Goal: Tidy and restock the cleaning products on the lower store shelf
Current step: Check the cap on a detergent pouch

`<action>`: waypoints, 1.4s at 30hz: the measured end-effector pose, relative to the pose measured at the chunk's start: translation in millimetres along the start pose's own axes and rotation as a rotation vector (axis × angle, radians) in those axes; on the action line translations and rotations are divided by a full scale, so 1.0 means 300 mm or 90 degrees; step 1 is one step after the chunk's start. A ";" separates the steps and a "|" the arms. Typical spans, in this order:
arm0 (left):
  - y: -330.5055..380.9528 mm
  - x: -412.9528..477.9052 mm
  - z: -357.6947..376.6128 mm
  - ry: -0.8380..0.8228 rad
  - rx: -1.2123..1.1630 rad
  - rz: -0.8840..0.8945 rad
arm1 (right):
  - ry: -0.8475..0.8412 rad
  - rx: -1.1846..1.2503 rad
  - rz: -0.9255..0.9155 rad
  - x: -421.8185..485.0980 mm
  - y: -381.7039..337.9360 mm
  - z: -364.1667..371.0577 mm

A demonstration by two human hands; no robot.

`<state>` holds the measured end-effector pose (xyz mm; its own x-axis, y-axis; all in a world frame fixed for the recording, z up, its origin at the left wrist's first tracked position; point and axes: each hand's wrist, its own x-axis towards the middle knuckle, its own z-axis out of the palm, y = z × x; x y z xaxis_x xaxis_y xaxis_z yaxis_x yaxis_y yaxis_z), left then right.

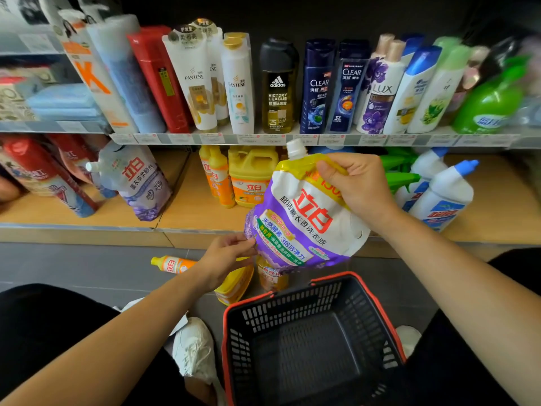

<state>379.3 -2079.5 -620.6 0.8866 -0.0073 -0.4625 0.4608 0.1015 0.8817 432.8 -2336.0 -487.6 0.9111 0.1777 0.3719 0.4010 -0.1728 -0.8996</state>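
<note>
Gripped at top by right hand (360, 186), pinched at lower edge by left hand (225, 256): 立白 laundry-liquid pouch (298, 224). Bare lower shelf board (187, 212) left of yellow bottles (218, 177).

Right hand (355, 183) grips pouch (304, 221); left hand (227, 256) seemingly pinches its lower corner

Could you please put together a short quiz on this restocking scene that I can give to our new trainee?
1. True or false: the black plastic shopping basket with the red rim holds several bottles.
2. The right hand grips the purple-and-white soft refill pouch by: A) its white screw cap; B) its yellow top edge; C) its bottom corner.
3. Fill in: the slim orange plastic bottle with the yellow cap lies on its side on the ____.
Key: 1 false, it is empty; 2 B; 3 floor.
</note>
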 end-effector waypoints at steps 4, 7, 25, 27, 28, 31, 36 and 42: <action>0.009 0.013 -0.004 0.121 -0.064 0.089 | 0.067 -0.039 0.024 0.007 0.051 -0.037; 0.040 0.009 -0.017 0.171 -0.085 0.171 | 0.115 -0.077 0.075 0.005 0.129 -0.044; 0.283 -0.174 0.052 0.212 0.440 0.748 | -0.019 -0.019 0.120 -0.015 0.130 0.049; 0.269 -0.183 0.062 0.187 0.458 0.755 | -0.160 0.001 0.120 -0.040 0.097 0.103; 0.262 -0.187 0.067 0.177 0.458 0.754 | -0.193 0.018 0.121 -0.051 0.089 0.122; 0.254 -0.200 0.080 0.156 0.436 0.761 | -0.227 0.091 0.147 -0.072 0.084 0.147; 0.259 -0.228 0.099 0.160 0.393 0.787 | -0.191 0.213 0.180 -0.085 0.075 0.165; 0.256 -0.243 0.102 0.125 0.451 0.819 | -0.116 0.246 0.172 -0.086 0.049 0.139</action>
<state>351.2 -2101.6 -516.2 0.6981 -0.1540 0.6993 -0.6443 -0.5612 0.5196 411.2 -2302.6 -520.0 0.9323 0.3477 0.0998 0.0574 0.1300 -0.9898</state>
